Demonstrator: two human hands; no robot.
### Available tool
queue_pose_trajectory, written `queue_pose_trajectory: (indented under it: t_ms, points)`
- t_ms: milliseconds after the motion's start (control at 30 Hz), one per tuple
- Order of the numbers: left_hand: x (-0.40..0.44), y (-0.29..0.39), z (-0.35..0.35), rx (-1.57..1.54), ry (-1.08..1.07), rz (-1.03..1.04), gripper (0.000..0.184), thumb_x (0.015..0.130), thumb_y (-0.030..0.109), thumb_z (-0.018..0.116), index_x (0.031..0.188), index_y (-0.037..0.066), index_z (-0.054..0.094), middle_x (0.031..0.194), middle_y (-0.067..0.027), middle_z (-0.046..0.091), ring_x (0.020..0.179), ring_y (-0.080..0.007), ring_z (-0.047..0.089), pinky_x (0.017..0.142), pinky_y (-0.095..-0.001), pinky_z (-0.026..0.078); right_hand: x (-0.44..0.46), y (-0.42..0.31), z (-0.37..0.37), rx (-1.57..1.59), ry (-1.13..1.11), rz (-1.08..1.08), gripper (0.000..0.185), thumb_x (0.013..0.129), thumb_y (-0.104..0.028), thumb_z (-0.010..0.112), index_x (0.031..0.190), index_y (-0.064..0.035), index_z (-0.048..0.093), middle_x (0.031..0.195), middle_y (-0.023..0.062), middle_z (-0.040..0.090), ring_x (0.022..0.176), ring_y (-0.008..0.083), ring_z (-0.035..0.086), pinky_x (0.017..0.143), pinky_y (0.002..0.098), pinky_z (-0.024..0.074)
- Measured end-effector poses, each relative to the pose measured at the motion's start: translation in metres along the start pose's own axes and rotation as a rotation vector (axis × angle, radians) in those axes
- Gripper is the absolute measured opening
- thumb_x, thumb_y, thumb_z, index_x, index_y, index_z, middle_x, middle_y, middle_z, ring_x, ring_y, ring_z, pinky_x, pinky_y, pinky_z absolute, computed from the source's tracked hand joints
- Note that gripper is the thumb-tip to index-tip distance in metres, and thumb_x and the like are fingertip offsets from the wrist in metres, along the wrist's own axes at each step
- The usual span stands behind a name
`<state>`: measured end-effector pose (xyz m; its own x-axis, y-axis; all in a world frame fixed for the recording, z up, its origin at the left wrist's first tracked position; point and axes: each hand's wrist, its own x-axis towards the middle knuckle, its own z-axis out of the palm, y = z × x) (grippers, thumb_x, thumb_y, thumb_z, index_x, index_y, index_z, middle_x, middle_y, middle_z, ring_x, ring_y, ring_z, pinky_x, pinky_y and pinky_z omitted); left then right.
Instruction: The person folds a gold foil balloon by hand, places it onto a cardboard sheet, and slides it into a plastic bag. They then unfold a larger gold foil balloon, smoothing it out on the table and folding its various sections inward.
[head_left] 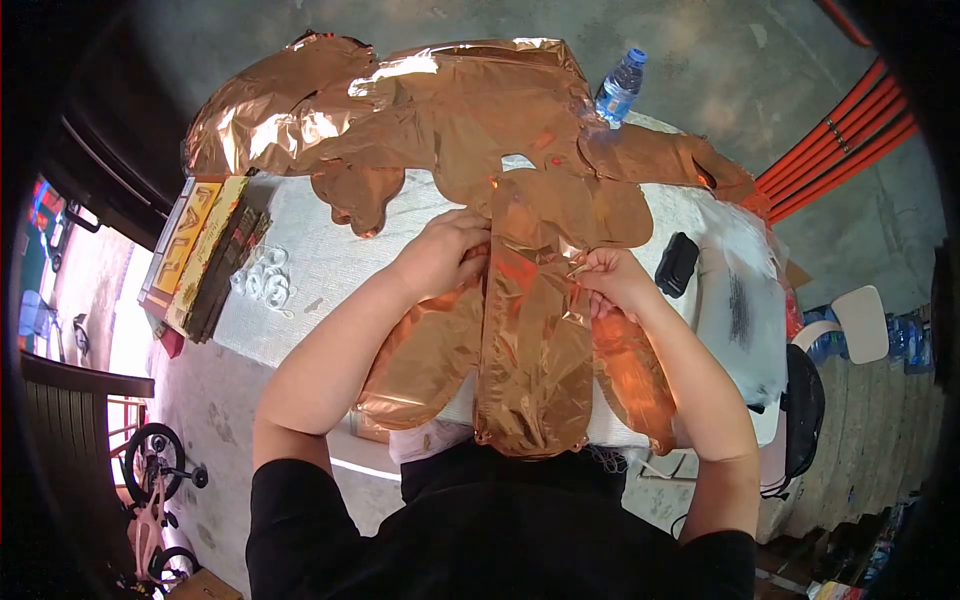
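Observation:
A large, flat foil balloon, shiny and copper-coloured, lies spread over the white table, its rounded lobes overlapping. Its lower strip hangs over the near edge by my body. My left hand is closed on the left edge of the central strip, fingertips partly hidden by the foil. On the opposite edge, my right hand pinches the foil between thumb and fingers. Both hands rest low over the sheet, roughly level with each other. Under my right hand lies a brighter orange lobe.
A water bottle stands at the far side. Left are patterned boxes and white ribbon rolls. A black case and clear plastic packaging lie right. Orange poles and a white chair are beyond the table.

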<state>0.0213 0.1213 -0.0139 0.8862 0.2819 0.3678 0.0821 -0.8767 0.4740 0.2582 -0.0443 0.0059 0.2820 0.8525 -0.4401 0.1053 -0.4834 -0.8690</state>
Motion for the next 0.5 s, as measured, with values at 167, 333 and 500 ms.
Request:
queue_pose_trajectory:
  t_ms: [167, 333, 500]
  points:
    - [-0.0005, -0.0007, 0.0000, -0.009, 0.002, -0.005, 0.030, 0.077, 0.011, 0.066, 0.106, 0.001, 0.066, 0.115, -0.0130, 0.062, 0.109, -0.0332, 0.054, 0.096, -0.0395, 0.043, 0.0006, 0.0005, -0.0018, 0.077, -0.015, 0.016, 0.014, 0.085, -0.004, 0.066, 0.077, -0.0039, 0.054, 0.057, 0.0038, 0.057, 0.042, 0.0136, 0.059, 0.033, 0.0228, 0.0452]
    - [0.0005, 0.0004, -0.0017, -0.022, -0.038, -0.028, 0.034, 0.076, 0.005, 0.066, 0.111, 0.001, 0.064, 0.123, -0.0139, 0.059, 0.114, -0.0347, 0.052, 0.099, -0.0405, 0.043, -0.0011, -0.0012, 0.0004, 0.070, 0.004, 0.005, 0.019, 0.086, -0.006, 0.065, 0.075, -0.0050, 0.050, 0.055, 0.0040, 0.056, 0.041, 0.0142, 0.059, 0.033, 0.0231, 0.0451]
    - [0.0010, 0.0020, -0.0035, -0.039, -0.052, -0.059, 0.035, 0.077, 0.006, 0.066, 0.111, 0.001, 0.064, 0.124, -0.0138, 0.059, 0.115, -0.0346, 0.052, 0.099, -0.0404, 0.042, -0.0002, -0.0025, -0.0009, 0.053, -0.021, 0.004, 0.017, 0.087, -0.005, 0.063, 0.076, -0.0047, 0.050, 0.055, 0.0045, 0.056, 0.041, 0.0143, 0.059, 0.034, 0.0238, 0.0464]
